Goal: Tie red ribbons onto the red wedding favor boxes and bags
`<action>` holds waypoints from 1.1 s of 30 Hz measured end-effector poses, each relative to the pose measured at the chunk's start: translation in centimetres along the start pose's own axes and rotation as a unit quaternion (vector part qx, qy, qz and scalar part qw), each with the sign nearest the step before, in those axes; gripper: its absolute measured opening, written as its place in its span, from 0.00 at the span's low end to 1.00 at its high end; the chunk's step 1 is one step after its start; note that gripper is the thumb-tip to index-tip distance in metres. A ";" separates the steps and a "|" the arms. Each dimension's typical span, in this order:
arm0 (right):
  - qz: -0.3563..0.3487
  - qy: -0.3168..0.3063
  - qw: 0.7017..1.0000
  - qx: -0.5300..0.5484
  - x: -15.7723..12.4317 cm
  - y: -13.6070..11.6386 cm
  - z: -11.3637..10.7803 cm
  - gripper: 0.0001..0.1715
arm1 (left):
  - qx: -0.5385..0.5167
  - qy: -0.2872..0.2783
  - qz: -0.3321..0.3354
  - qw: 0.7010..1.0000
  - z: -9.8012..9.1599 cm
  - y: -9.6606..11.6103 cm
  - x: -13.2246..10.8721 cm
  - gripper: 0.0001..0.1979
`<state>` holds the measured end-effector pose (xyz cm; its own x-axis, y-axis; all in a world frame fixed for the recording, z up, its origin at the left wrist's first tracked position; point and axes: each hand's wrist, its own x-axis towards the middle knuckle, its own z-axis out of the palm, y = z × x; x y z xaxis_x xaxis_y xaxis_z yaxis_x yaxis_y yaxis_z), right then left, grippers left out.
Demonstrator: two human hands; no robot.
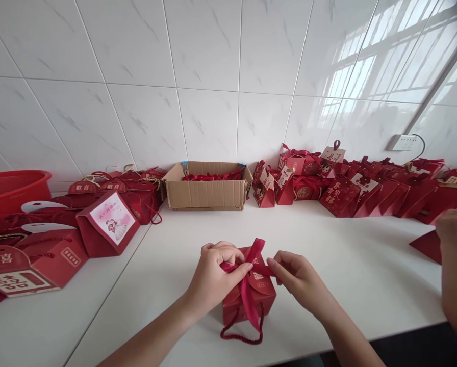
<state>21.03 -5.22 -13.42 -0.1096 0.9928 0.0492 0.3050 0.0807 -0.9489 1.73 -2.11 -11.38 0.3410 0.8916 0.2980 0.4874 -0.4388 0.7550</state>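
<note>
A small red gift box (267,295) stands on the white table in front of me, with a twisted red cord handle (240,337) hanging at its near side. On its top lies a shiny red ribbon (247,300), crossed into a bow shape with one tail draped down the front. My left hand (223,267) pinches the ribbon near the crossing, thumb on top. My right hand (295,275) grips the ribbon's right-hand part between thumb and fingers, just off the box's right edge.
A cardboard box (205,196) with red ribbons stands against the tiled wall. Finished-looking red gift boxes (111,224) crowd the left; more red boxes (381,196) line the right. A red basin (18,186) sits far left. Another person's hand (456,234) holds something red at right.
</note>
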 end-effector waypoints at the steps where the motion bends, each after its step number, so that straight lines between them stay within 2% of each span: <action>1: 0.000 0.003 1.000 0.017 -0.3 -0.1 0.1 0.25 | 0.006 -0.001 -0.004 1.000 0.0 0.0 0.0 0.17; 6: 0.012 0.014 1.000 -0.012 -2.1 -0.1 0.2 0.27 | 0.025 -0.002 -0.014 1.000 -0.3 0.0 0.2 0.09; 12: 0.029 0.019 0.999 -0.018 -3.2 0.3 0.3 0.28 | 0.020 0.015 -0.010 1.000 -0.4 -0.5 0.3 0.14; 18: 0.029 -0.051 0.993 -0.104 -2.5 -0.2 -1.6 0.27 | -0.062 -0.015 -0.029 0.998 -0.8 -1.0 0.3 0.15; 21: -0.004 -0.007 0.992 -0.128 -1.3 -0.7 -2.8 0.22 | -0.107 -0.044 -0.054 0.992 -1.1 -1.1 0.4 0.15; 24: -0.043 0.000 0.994 -0.103 0.2 -1.5 -2.8 0.20 | -0.141 -0.071 -0.067 0.985 -1.3 -0.9 0.5 0.15; 28: -0.087 -0.058 0.994 -0.027 1.7 -2.5 -1.7 0.17 | -0.163 -0.105 -0.066 0.979 -1.3 -0.4 0.4 0.13; 33: -0.119 -0.114 0.984 0.066 2.6 -2.5 -1.2 0.10 | -0.153 -0.103 -0.072 0.980 -1.5 -0.2 0.2 0.11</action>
<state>21.16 -2.71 -10.57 -0.3769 0.9002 0.2180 0.1214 0.2814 -0.9519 0.46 -1.66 -10.63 0.4574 0.8861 0.0744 0.2891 -0.2274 0.9299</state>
